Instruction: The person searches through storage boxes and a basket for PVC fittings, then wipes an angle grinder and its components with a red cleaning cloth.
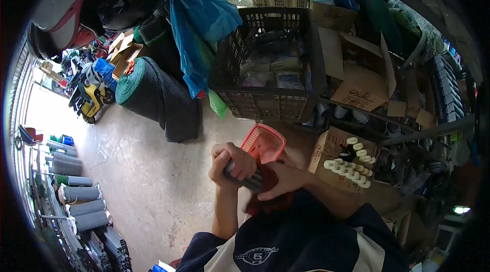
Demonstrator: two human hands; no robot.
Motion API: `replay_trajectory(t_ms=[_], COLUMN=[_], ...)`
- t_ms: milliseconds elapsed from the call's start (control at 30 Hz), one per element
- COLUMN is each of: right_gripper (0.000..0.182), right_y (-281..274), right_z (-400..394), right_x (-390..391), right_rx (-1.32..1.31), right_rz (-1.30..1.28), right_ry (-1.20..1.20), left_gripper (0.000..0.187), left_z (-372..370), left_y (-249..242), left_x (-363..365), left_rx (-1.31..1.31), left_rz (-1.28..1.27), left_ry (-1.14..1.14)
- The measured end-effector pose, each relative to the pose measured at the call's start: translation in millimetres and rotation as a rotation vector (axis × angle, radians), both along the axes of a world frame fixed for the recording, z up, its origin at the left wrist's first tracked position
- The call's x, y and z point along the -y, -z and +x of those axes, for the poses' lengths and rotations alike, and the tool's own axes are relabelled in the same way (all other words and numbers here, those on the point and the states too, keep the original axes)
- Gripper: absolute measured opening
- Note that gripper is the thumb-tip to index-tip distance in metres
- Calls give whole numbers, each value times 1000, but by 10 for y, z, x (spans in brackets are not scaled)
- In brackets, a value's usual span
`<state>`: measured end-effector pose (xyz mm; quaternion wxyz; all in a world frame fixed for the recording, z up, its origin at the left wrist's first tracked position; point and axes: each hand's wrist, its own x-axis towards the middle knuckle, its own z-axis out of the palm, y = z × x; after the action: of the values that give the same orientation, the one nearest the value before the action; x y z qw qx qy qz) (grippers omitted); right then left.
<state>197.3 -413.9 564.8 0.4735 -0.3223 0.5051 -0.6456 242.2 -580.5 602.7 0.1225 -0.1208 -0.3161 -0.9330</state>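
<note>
My left hand (232,163) is closed in a fist around one end of a dark grey, ridged, rod-like thing (249,182). What exactly it is I cannot make out. My right hand (280,181) grips around its other end, thumb across the front. Dark red material (270,203), perhaps cloth, shows around and under the right hand. Just beyond both hands is a red plastic basket (263,142) with slotted sides, partly covered by them.
A large black crate (270,101) holding bagged goods stands ahead. Right of it are open cartons (360,85) and a box with cream-coloured rings (352,170). Rolls of green and black mesh (153,93) stand left; more rolls (84,193) line the left side.
</note>
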Motion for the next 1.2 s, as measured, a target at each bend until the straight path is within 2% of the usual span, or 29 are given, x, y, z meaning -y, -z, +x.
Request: replay_trajectory(t_ms=[67,100,133,167,233,267,367,467,567,600,700,733,767,833,867,900,967,1067,1167,1200], right_gripper=[59,60,60,62,65,67,65,60,53,46,55,43,42,39,38,38,41,46,52,51], right_y=[319,537,680,788,610,479,380,-385,33,-61,29,-4,9,86,517,543,561,4,355,413], right_z=[-41,-26,-10,-5,-59,-89,-85,-41,-5,5,-2,3,14,83,153,143,158,-49,15,59], right_x=[-51,-64,-56,-64,36,114,219,324,367,319,265,254,229,196,294,403,362,309,399,402], right_rx=[606,599,588,570,522,492,-298,-638,-641,-679,-246,-94,323,1158,1051,943,746,176,-198,-119], right_rz=[32,6,-20,-20,1,20,77,635,428,402,123,41,45,47,-23,-95,-33,156,116,93], right_ry=[-361,-270,-178,-149,-151,-181,178,254,182,206,1,-71,-111,-196,-248,-289,-243,-63,218,136], left_gripper=[35,36,35,34,32,31,31,32,33,34,33,33,32,32,32,32,33,37,34,26], left_z=[-114,-155,-172,-151,-115,-118,-103,-220,-87,-38,95,42,-9,-69,-95,-86,-9,136,149,122], left_y=[144,180,164,148,110,101,146,108,167,176,152,153,167,272,305,317,363,279,138,173], left_x=[-58,-59,-16,8,49,94,150,119,172,184,270,332,376,373,385,414,452,194,-214,-198], left_rx=[-212,-318,-264,-140,104,123,318,553,515,418,78,-85,-245,-350,-402,-312,-133,501,558,668], left_rz=[253,376,237,240,249,192,-85,79,29,58,86,86,86,162,197,184,165,-4,-42,-151], left_ry=[223,331,295,201,8,-38,-373,-772,-691,-607,-309,-166,-27,65,114,61,-51,-611,-723,-810])
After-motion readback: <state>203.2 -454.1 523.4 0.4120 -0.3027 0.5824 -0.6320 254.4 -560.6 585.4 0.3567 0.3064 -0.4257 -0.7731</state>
